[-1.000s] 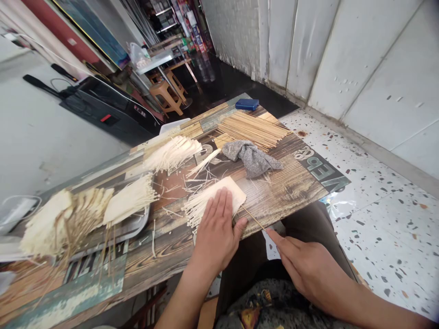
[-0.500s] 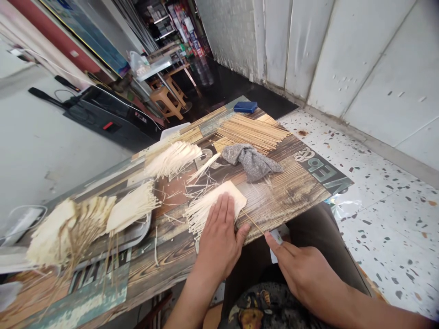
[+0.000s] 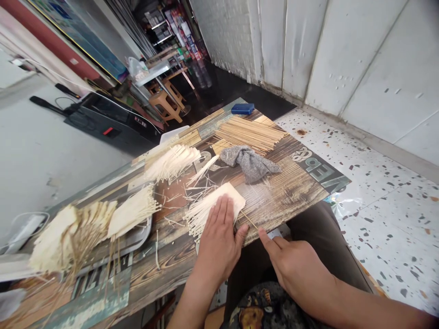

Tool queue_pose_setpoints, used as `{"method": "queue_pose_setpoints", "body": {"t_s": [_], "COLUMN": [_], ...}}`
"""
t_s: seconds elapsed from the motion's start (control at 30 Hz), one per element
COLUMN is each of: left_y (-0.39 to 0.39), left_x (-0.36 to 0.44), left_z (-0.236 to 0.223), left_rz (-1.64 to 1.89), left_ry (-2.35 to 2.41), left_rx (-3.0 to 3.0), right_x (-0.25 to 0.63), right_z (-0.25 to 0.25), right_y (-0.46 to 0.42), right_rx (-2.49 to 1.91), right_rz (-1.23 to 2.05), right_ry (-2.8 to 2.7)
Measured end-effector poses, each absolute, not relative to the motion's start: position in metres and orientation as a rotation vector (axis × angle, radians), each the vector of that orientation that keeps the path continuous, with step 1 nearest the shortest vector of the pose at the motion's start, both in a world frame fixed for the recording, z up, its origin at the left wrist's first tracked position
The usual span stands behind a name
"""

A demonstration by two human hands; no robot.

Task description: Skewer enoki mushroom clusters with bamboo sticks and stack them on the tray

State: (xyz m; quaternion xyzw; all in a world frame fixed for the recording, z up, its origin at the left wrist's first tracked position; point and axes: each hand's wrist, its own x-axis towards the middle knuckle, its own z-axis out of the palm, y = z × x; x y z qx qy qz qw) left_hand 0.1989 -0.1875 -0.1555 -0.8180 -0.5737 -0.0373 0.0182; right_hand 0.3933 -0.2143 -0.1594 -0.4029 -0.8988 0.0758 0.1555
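Note:
A flat bunch of enoki mushrooms (image 3: pixel 199 212) lies on the table under my left hand (image 3: pixel 220 233). That hand rests flat on it, fingers stretched out and thumb at the side. My right hand (image 3: pixel 298 269) is closed around the near end of a bamboo skewer (image 3: pixel 249 219), just off the table edge. The skewer's far end goes into the base of the bunch; its tip is hidden. Loose enoki strands (image 3: pixel 202 171) lie beyond the bunch, with a grey cloth (image 3: pixel 252 162) behind on the right.
A tray (image 3: pixel 146 235) at left carries skewered enoki (image 3: pixel 132 212) in a pile. More enoki slices (image 3: pixel 174 162) lie farther back. Bamboo skewers (image 3: pixel 252 132) and a blue box (image 3: pixel 243 108) are near the table's far end. A black machine (image 3: pixel 109 123) stands by the wall.
My right hand has moved up and left towards the bunch, and less of the skewer shows between them. My left hand stays flat in place.

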Motion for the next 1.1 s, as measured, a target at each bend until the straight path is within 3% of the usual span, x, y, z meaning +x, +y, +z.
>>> {"method": "queue_pose_setpoints", "body": {"t_s": [0.33,1.1], "left_y": [-0.184,-0.176], "left_x": [0.183,0.186], "left_z": [-0.145,-0.161], "left_rz": [-0.136,-0.149], "left_ry": [-1.751,-1.769], "left_rx": [-2.4,-2.484], "right_x": [0.395,0.377], "right_z": [-0.157,-0.157], "right_y": [-0.213,-0.208], "right_rx": [-1.194,-1.209], "right_rz": [0.296,0.107], "right_ry": [-2.733,-2.586]}}
